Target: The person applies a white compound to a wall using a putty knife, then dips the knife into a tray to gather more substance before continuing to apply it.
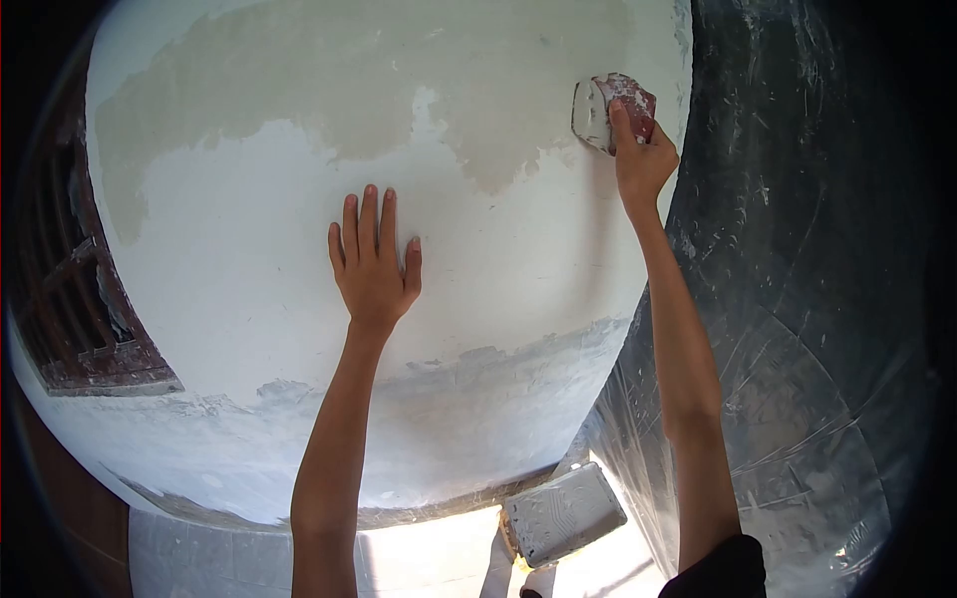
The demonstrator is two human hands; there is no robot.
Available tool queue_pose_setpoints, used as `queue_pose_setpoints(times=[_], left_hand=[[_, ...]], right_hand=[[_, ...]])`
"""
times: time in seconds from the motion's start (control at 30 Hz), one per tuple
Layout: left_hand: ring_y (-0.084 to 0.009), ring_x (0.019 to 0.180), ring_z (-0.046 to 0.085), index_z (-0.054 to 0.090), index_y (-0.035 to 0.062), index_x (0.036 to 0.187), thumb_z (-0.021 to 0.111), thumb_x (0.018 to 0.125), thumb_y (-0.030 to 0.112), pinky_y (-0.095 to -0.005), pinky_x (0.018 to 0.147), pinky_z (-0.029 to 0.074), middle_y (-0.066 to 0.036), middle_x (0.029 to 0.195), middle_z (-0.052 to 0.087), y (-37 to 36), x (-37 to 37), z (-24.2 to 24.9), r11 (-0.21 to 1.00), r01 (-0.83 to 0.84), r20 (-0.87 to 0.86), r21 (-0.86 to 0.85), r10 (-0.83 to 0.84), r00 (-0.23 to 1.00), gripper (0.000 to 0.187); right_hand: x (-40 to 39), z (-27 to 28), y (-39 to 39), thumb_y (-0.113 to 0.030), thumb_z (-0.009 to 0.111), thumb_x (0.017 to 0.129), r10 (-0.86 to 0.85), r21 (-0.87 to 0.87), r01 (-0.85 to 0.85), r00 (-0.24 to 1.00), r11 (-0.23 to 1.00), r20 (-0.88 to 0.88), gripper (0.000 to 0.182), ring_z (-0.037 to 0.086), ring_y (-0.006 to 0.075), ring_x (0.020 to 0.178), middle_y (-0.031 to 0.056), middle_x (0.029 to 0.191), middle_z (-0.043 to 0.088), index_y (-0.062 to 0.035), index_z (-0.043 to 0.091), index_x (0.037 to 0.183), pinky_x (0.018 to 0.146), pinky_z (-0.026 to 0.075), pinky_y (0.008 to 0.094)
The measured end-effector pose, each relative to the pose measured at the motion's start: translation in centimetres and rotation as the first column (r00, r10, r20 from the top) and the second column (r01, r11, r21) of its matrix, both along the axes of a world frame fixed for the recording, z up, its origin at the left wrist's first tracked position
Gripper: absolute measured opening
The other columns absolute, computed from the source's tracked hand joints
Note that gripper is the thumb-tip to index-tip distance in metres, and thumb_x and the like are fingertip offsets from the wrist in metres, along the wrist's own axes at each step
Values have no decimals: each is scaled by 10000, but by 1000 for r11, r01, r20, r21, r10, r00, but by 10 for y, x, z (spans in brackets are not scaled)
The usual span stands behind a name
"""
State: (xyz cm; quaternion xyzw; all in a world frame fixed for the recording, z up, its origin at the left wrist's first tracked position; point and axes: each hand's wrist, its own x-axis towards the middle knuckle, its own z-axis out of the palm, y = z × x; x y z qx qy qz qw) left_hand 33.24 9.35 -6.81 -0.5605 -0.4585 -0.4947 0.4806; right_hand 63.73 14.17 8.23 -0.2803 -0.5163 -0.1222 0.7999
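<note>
My right hand (646,164) grips a putty scraper (630,97), reddish and smeared with white, against the upper right of the wall (259,219). Its thumb lies over the scraper's near face, and the other fingers are mostly hidden. My left hand (376,259) rests flat on the white middle of the wall with fingers spread, holding nothing. Above both hands a greyish-green patch (329,90) with ragged lower edges covers part of the white surface.
A brown window grille (90,289) is set at the left. Clear plastic sheeting (797,399) hangs along the right. Below, on the bright floor (429,563), stands a rectangular tray (565,513) coated with grey material. Rough grey marks (469,374) cross the lower wall.
</note>
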Motion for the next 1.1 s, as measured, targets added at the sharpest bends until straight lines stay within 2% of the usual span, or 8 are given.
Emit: queue_pose_setpoints(times=[0.1,0.17,0.37,0.73,0.8,0.97,1.03,1.1], left_hand=[[-323,1469,320,433,103,1508,503,973,315,-516,1178,210,-109,1574,388,1,0,0,1000,2,-3,-2,-2,1000,580],[-324,1471,317,428,105,1511,503,973,318,-517,1178,211,-108,1576,385,1,-1,0,1000,-1,-6,-5,1,1000,583],[-310,1477,307,424,117,1515,491,979,335,-513,1183,201,-93,1581,379,2,-3,0,1000,4,3,-21,-4,1000,583],[-292,1482,303,420,137,1520,489,985,335,-501,1193,188,-80,1581,381,2,0,1,1000,-8,3,16,8,1000,574],[-289,1491,284,410,142,1525,494,982,338,-511,1192,186,-82,1582,378,2,0,2,1000,-21,-3,21,21,1000,583],[-314,1495,266,370,125,1540,466,1006,329,-536,1189,184,-97,1598,341,-3,10,2,999,-31,14,-7,31,999,580],[-328,1494,263,353,119,1546,450,1017,321,-546,1188,187,-105,1602,329,-5,21,-4,999,-32,39,-44,34,999,574],[-333,1488,280,375,123,1534,468,1010,315,-548,1185,210,-111,1588,354,-12,36,-27,998,52,34,-18,-51,998,566]], right_hand=[[-39,-9,-29,-326,813,851,273,-39,-273,962,961,-16,392,561,92,560,71,650,663,48,714,782,536,449,264],[-60,-21,-25,-348,827,837,353,-185,-326,925,927,138,379,548,109,600,47,656,599,20,738,827,557,432,291],[-67,-15,-11,-451,848,774,154,-208,-89,932,974,327,473,523,165,547,71,617,576,11,753,808,527,424,351],[-7,-1,-27,-421,794,833,-102,-133,115,989,984,104,465,585,131,547,66,618,669,35,723,780,587,492,311],[2,-12,-37,-386,788,845,130,-127,-130,991,983,-13,425,600,114,627,69,708,700,35,728,833,627,498,299],[37,-49,-59,-375,775,864,267,-292,-255,964,922,2,400,614,100,691,65,796,719,19,734,918,666,501,291],[55,-64,-59,-383,844,816,406,-292,-407,911,866,-68,423,571,62,710,8,835,682,6,741,948,649,474,263],[70,-86,-64,-382,821,845,369,-347,-365,928,864,-56,421,603,62,769,14,892,694,-2,737,1007,691,485,259]])
